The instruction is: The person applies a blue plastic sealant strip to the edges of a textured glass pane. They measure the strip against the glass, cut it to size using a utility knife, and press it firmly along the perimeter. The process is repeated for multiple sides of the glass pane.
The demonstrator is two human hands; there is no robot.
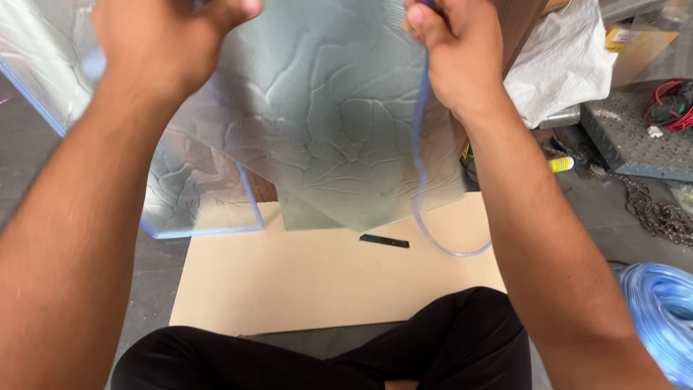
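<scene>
Head view: my left hand (170, 36), top left of the frame, is clenched around the upper edge of a textured glass pane (325, 115) held upright at top centre. My right hand (462, 54) pinches a clear blue tube (419, 188) against the pane's right edge. Below lie a tan board (289, 282) and a black utility knife (385, 241); a coil of blue tubing (660, 310) sits lower right.
</scene>
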